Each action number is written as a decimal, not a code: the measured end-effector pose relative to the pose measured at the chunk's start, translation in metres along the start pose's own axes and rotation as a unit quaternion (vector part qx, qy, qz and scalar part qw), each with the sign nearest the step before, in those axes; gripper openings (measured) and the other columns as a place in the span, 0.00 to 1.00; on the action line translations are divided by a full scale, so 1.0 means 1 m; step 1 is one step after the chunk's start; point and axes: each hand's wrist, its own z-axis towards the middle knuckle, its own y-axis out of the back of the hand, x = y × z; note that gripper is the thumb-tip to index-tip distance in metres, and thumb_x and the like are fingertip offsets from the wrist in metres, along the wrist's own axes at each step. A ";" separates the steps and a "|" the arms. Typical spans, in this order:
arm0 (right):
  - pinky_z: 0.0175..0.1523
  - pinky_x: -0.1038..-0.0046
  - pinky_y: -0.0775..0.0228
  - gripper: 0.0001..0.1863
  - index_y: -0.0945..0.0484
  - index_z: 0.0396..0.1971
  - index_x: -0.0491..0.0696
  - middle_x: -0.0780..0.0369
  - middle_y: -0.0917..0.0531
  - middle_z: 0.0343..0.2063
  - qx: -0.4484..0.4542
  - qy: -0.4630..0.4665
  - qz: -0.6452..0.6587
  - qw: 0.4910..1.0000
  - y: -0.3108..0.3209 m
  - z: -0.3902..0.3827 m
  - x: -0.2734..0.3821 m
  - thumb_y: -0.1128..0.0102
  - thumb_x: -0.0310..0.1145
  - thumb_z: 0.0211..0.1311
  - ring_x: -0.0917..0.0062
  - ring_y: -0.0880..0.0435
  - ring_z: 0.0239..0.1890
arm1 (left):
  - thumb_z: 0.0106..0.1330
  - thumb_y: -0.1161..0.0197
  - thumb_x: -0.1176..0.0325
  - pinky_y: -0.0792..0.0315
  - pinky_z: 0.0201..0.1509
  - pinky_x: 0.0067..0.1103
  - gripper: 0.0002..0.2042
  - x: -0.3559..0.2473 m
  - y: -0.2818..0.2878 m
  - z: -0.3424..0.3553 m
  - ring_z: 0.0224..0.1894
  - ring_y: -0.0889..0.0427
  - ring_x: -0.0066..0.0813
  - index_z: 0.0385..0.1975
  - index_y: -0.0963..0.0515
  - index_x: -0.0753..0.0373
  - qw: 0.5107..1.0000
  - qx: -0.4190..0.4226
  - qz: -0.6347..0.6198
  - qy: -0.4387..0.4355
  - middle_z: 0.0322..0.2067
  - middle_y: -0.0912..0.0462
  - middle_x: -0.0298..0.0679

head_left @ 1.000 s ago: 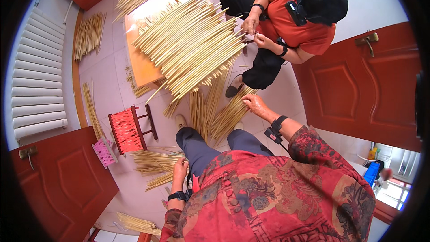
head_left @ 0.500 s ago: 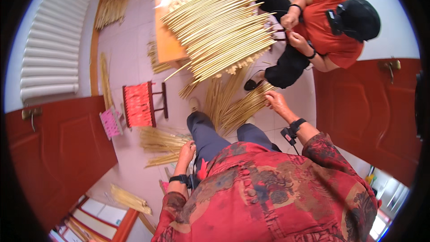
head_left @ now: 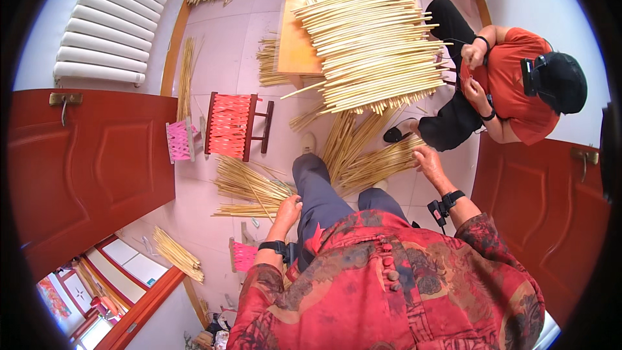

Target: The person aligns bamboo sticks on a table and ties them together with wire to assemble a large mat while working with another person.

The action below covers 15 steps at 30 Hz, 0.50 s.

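Sticks (head_left: 377, 164) at frame centre look light, stiff, snappable, best gripped mid-length; left hand (head_left: 287, 211) and right hand (head_left: 430, 164) apart, finger closure unclear.

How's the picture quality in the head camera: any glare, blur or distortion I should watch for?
Head view: white glare washes out the far part of the orange table; head view: fisheye distortion skews the white radiator near the black rim; head view: left hand and right hand look fairly sharp, though fingertip detail is too small to judge.
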 end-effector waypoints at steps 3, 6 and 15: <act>0.21 0.80 0.30 0.13 0.27 0.38 0.41 0.62 0.23 0.27 -0.003 -0.001 -0.003 1.000 -0.002 0.003 0.002 0.52 0.32 0.56 0.81 0.24 0.20 | 0.52 0.44 0.69 0.32 0.46 0.30 0.14 0.007 0.009 0.000 0.41 0.25 0.45 0.39 0.27 0.66 1.000 -0.009 -0.004 -0.007 0.36 0.24 0.51; 0.20 0.80 0.30 0.12 0.27 0.38 0.42 0.62 0.23 0.27 0.007 0.012 -0.018 1.000 -0.005 0.005 0.004 0.52 0.31 0.56 0.81 0.24 0.19 | 0.54 0.47 0.67 0.33 0.46 0.28 0.15 0.019 0.016 -0.001 0.41 0.24 0.43 0.40 0.26 0.66 0.999 -0.007 0.003 0.046 0.37 0.23 0.50; 0.27 0.78 0.33 0.12 0.26 0.36 0.43 0.62 0.24 0.21 0.002 0.047 -0.037 0.998 -0.013 0.014 0.021 0.52 0.33 0.57 0.80 0.24 0.19 | 0.55 0.48 0.67 0.31 0.44 0.27 0.14 0.028 0.021 0.000 0.39 0.23 0.41 0.39 0.26 0.66 0.998 -0.027 -0.006 0.049 0.35 0.22 0.50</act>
